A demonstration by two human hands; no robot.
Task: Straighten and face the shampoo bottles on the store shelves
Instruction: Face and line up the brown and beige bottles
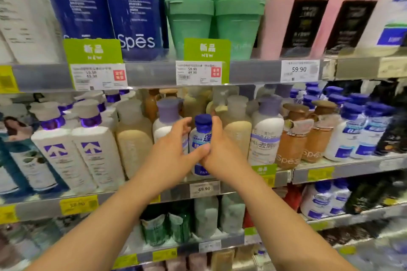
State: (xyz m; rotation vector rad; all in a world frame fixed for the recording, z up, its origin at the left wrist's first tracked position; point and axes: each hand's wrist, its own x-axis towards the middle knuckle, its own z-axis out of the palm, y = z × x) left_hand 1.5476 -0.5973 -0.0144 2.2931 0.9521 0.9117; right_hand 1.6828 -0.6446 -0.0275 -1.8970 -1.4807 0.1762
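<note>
Store shelving [154, 73] in tiers, price tags along the rails. Upper tier: large blue Spes packs [134, 11], green tubs [191, 22], pink boxed items [293, 24]. Middle tier: white pump bottles [92, 149] at left, beige bottles [134, 138] and amber Spes bottles [290, 145] flanking the centre. At the front edge of the middle shelf, centre: small white shampoo bottle [199, 138] with blue cap, upright, label facing out. Right hand [220, 147], fingers wrapped round the bottle's right side. Left hand [174, 145], thumb across the bottle's front, fingers spread loosely beside its left.
</note>
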